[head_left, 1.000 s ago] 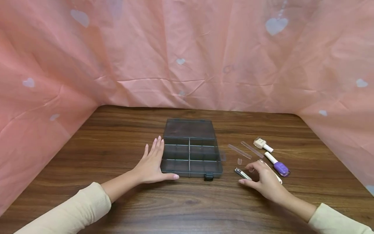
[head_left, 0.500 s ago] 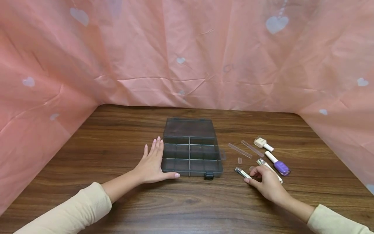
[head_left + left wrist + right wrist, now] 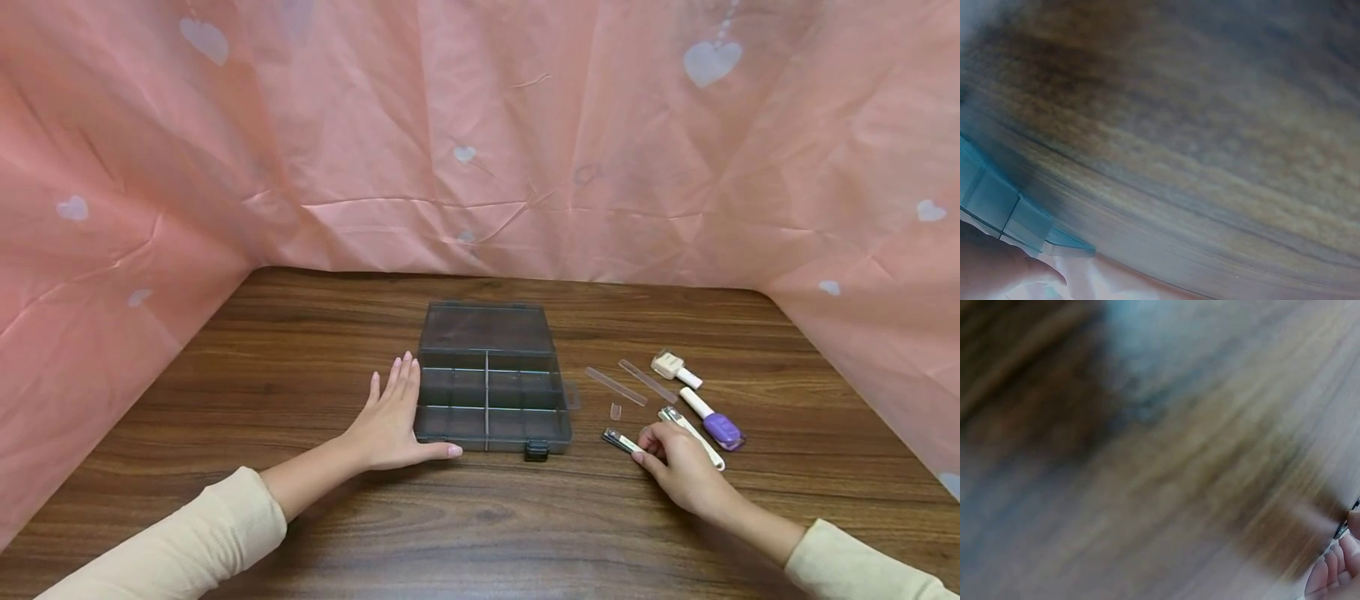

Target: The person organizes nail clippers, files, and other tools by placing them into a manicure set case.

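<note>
Resting flat against the grey box (image 3: 489, 379) on the table (image 3: 300, 517), our left hand (image 3: 390, 417) has not moved, fingers straight. Our right hand (image 3: 678, 462) has drawn in, its fingers now curled onto the nail clipper (image 3: 619, 441) just right of the box.

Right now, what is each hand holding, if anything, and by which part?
The right hand pinches the nail clipper at its near end. The left hand holds nothing, resting flat against the organizer box.
</note>
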`<state>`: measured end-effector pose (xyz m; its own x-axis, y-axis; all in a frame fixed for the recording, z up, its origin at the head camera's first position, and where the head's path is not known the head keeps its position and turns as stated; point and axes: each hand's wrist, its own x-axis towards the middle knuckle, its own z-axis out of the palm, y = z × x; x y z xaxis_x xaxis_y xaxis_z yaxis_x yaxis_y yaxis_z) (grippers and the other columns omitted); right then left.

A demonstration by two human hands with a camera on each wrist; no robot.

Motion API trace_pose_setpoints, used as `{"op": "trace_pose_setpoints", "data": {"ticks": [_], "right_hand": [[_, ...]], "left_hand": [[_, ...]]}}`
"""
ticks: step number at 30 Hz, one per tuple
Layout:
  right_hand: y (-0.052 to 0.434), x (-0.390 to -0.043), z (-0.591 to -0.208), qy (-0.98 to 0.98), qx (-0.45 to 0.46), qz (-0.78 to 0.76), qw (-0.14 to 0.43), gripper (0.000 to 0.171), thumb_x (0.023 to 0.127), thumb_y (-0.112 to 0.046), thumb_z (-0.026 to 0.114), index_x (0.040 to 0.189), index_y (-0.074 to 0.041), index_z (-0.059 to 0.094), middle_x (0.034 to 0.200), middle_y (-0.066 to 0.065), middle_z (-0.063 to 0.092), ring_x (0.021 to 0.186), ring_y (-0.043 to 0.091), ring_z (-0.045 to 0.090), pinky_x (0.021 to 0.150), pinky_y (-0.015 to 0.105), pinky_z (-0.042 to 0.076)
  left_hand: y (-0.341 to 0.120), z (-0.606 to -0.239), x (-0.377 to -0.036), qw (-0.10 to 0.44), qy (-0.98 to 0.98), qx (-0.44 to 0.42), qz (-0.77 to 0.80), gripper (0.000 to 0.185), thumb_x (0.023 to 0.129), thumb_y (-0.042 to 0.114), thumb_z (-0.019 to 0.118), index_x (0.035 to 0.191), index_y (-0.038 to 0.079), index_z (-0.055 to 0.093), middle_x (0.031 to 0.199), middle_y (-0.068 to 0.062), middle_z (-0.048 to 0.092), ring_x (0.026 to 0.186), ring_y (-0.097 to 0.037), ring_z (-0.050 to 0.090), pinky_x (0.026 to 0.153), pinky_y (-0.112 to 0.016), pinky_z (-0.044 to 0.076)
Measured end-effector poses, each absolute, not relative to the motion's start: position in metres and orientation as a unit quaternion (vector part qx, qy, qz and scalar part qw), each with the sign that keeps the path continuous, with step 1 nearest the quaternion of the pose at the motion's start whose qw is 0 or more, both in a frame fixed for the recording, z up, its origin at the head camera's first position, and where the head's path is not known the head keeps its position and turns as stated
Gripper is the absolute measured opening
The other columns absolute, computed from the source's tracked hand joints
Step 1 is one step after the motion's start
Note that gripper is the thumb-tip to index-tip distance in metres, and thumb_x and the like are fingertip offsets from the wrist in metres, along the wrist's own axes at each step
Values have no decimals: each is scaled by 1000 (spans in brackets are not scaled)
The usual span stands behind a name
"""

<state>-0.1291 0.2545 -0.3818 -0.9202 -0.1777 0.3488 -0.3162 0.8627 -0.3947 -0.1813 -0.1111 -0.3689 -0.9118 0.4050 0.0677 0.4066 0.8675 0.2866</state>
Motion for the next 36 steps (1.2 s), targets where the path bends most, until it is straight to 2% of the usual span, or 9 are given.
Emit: {"op": "trace_pose_setpoints", "data": {"ticks": [14, 21, 28, 36], "right_hand": [[255, -134, -388, -936, 193, 202, 213, 28, 68, 5, 74, 66, -11, 51, 63, -7, 43, 60, -2, 36, 52, 22, 34], [256, -135, -387, -939, 197, 198, 202, 28, 68, 6, 74, 67, -11, 51, 64, -6, 45, 61, -1, 39, 53, 22, 36], [257, -134, -383, -945, 181, 220, 160, 21, 71, 0, 75, 77, -5, 55, 69, -4, 47, 62, -2, 37, 53, 20, 36], [255, -136, -387, -938, 200, 207, 192, 27, 70, 3, 74, 69, -11, 51, 65, -7, 42, 62, -2, 34, 52, 20, 32]], "left_hand": [[-113, -369, -182, -1, -965, -218, -147, 126, 67, 77, 57, 146, -7, 7, 154, -23, 0, 144, -35, 0, 113, -60, 5], [-113, -368, -181, -3, -964, -220, -149, 126, 67, 76, 58, 146, -7, 6, 154, -23, 0, 144, -35, 1, 113, -59, 5], [-113, -368, -181, -2, -964, -221, -148, 126, 67, 76, 58, 146, -7, 7, 154, -23, 1, 144, -35, 2, 113, -59, 6], [-113, -368, -181, -1, -964, -222, -148, 126, 67, 76, 58, 146, -8, 7, 154, -23, 1, 144, -35, 2, 113, -60, 6]]}}
